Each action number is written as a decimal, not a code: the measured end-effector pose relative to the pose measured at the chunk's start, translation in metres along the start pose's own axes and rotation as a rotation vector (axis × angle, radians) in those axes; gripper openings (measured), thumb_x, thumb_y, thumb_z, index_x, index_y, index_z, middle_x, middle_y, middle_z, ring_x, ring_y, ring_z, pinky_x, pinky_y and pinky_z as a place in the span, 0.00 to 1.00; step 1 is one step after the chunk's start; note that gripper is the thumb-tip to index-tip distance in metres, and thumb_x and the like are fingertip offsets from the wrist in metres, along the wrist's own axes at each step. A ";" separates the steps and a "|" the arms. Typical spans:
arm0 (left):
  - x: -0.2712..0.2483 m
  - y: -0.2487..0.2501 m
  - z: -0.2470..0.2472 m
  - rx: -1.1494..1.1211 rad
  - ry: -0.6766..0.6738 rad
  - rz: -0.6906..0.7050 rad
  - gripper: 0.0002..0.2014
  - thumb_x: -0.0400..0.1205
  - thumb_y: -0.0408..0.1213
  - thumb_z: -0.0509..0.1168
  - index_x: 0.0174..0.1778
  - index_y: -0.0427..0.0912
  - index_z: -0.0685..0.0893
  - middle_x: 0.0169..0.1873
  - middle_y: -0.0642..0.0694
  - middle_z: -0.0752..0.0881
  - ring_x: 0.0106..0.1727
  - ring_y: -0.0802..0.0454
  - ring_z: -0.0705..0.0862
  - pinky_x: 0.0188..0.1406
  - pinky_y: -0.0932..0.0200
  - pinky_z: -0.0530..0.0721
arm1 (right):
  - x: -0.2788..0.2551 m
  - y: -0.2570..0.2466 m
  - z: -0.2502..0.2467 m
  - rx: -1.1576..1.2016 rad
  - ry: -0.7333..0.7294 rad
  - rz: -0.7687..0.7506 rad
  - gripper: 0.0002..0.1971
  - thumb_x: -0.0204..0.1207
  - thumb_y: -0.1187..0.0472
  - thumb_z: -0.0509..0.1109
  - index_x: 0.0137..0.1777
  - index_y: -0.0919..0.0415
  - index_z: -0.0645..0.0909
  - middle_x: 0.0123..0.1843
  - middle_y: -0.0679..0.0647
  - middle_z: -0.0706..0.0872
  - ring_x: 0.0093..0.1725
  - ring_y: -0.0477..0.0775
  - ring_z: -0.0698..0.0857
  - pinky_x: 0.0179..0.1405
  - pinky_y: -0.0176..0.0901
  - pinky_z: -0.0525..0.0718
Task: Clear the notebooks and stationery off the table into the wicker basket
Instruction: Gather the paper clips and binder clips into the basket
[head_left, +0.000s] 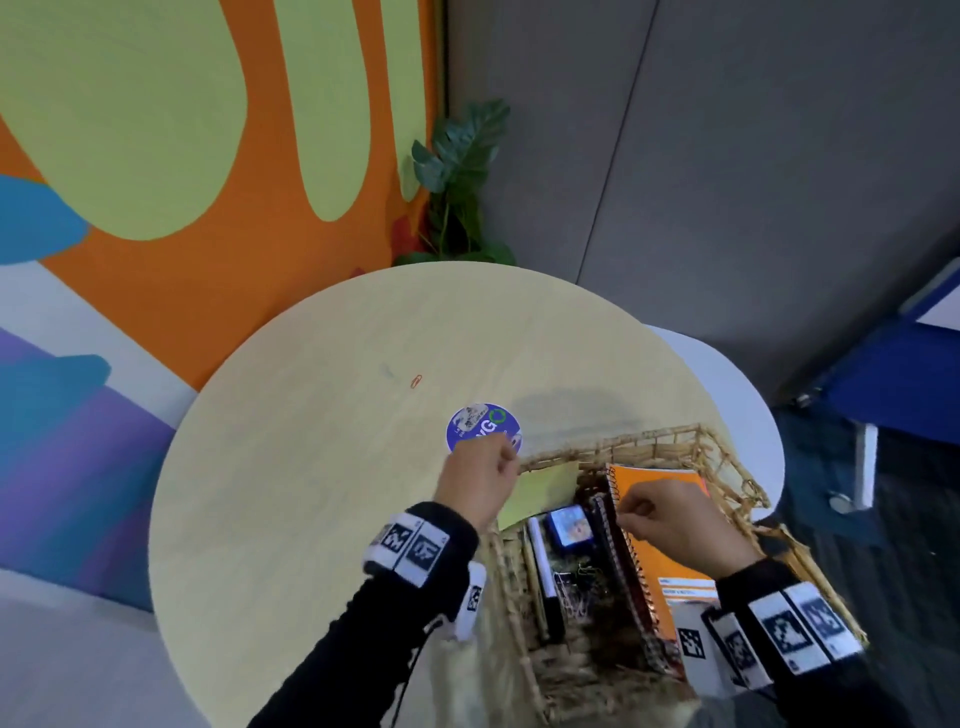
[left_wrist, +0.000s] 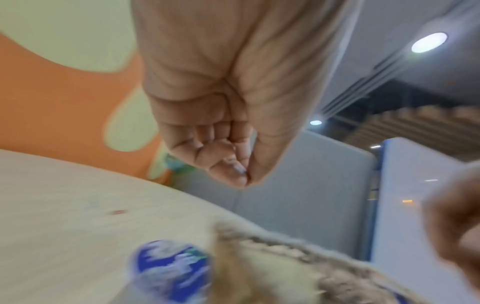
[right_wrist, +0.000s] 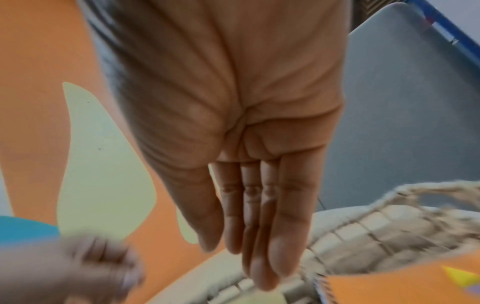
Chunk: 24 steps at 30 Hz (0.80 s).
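My left grip (head_left: 480, 480), fingers curled, empty, frame centre above wicker basket (head_left: 737, 467) rim. Right grip (head_left: 670, 522) loosely extended, empty, over orange notebook (head_left: 670, 566) inside basket, lower right. Red paperclip (head_left: 416, 382) on tabletop (head_left: 311, 467), centre.

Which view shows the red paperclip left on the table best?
The head view: the paperclip lies sharp and unobstructed on the bare table, beyond the round sticker. The left wrist view shows it only as a blurred red smear. The right wrist view does not show it.
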<state>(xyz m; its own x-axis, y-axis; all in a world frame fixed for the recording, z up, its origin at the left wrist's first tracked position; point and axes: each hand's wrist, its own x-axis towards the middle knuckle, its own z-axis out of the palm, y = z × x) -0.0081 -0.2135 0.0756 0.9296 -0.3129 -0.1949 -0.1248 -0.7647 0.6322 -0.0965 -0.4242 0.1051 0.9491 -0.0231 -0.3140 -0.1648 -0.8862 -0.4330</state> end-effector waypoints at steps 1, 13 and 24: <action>0.002 -0.026 -0.005 0.007 0.071 -0.071 0.07 0.77 0.35 0.62 0.43 0.42 0.86 0.44 0.44 0.91 0.48 0.44 0.88 0.50 0.55 0.83 | 0.003 -0.009 -0.005 0.021 0.032 -0.032 0.05 0.78 0.60 0.69 0.44 0.58 0.86 0.34 0.44 0.83 0.37 0.44 0.82 0.43 0.43 0.83; 0.006 -0.129 0.025 0.069 -0.115 -0.383 0.08 0.74 0.39 0.67 0.31 0.48 0.75 0.46 0.43 0.86 0.57 0.40 0.85 0.50 0.55 0.80 | 0.130 -0.142 -0.016 0.050 0.083 -0.303 0.08 0.73 0.66 0.67 0.42 0.63 0.88 0.36 0.55 0.90 0.37 0.53 0.85 0.41 0.43 0.83; 0.015 -0.139 0.028 0.141 -0.216 -0.403 0.16 0.84 0.42 0.56 0.62 0.37 0.80 0.64 0.38 0.83 0.68 0.41 0.80 0.65 0.53 0.74 | 0.301 -0.183 0.048 -0.296 -0.155 -0.283 0.13 0.79 0.65 0.60 0.53 0.68 0.85 0.56 0.67 0.88 0.55 0.66 0.86 0.52 0.50 0.83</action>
<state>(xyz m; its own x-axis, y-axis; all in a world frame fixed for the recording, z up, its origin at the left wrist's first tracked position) 0.0141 -0.1274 -0.0363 0.8221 -0.0747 -0.5644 0.1706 -0.9135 0.3693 0.2065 -0.2470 0.0487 0.8907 0.2897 -0.3504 0.2015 -0.9424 -0.2670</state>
